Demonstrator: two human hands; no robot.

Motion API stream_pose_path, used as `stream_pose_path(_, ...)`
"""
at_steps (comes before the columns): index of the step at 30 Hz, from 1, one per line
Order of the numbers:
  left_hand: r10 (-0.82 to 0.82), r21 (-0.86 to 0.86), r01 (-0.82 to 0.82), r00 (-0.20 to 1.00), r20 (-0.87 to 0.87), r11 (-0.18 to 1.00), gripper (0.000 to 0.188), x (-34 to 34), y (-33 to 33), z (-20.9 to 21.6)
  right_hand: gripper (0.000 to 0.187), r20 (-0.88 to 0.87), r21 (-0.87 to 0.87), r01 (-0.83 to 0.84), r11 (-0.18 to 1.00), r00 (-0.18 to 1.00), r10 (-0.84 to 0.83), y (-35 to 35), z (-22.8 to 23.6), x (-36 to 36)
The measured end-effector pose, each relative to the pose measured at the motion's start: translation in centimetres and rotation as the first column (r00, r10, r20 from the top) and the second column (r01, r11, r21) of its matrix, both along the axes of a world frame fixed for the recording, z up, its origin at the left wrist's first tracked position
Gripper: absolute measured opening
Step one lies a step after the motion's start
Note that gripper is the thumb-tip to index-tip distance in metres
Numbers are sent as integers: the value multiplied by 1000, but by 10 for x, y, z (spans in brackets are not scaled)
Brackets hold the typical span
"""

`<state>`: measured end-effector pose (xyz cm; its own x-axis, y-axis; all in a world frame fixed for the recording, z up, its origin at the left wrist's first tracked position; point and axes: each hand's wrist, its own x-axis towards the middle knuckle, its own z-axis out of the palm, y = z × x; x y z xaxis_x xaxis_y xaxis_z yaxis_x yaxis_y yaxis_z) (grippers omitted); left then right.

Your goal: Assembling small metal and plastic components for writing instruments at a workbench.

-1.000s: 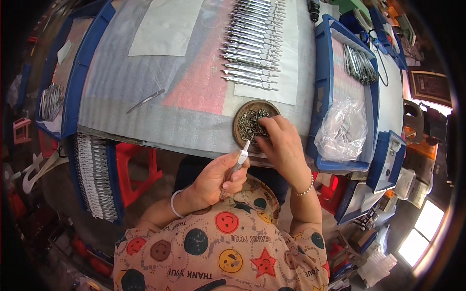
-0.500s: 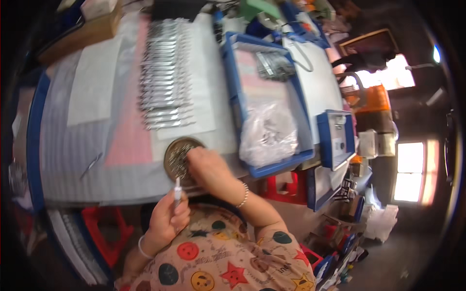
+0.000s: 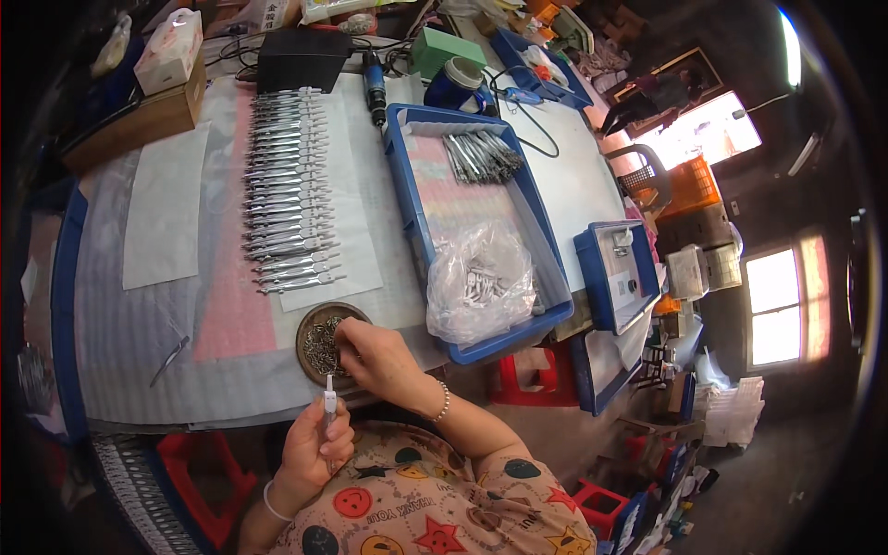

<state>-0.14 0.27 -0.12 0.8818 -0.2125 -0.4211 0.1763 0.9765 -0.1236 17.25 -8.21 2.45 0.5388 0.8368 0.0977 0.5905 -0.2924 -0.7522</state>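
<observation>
Head view of two bare hands at work over a covered desk [image 3: 116, 338]. The left hand [image 3: 314, 442], in front of the body, is closed, its fingers and thumb wrapped about a slim white-headed instrument [image 3: 330, 400]; the head stands clear above the grip, its narrow tip pointing away from the person. The right hand [image 3: 381, 359], ahead and to the right of the left hand, is partly curled, its fingertips lowered into a round brown bowl [image 3: 302, 351] of small metal pieces [image 3: 323, 346]; whether it pinches one of them cannot be told, the fingertips being hidden. The bowl thus lies just beyond the left hand and the instrument's tip. Farther beyond both hands, a row of silvery instruments [image 3: 289, 196] lies side by side, partly upon a white sheet [image 3: 357, 277]. Left of the left hand, tweezers [image 3: 170, 360] rest slantwise on the desk. To the right of the right hand stands a blue tray [image 3: 403, 176]; its near end contains a clear plastic bag [image 3: 474, 291] of small parts, its far end a bundle of thin metal pieces [image 3: 481, 155]. Well beyond the right hand lies a blue-and-black power tool [image 3: 375, 88].
</observation>
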Motion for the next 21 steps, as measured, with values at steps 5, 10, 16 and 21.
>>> stream_pose_path(5,-12,-29,12,1000,21,1000,27,1,0,0,15,-103,80,44,996,994,-35,-1,4,-4)
stream_pose_path(10,-15,-3,15,1000,22,1000,27,0,0,3,12,-241,60,60,996,970,-44,-6,12,-8)
stream_pose_path(16,-21,-20,21,1000,21,1000,27,2,0,1,11,-343,46,81,996,938,-60,-12,13,-15)
stream_pose_path(21,-11,-14,11,1000,12,1000,27,2,-1,3,11,-407,95,102,990,912,-55,-18,23,-23)
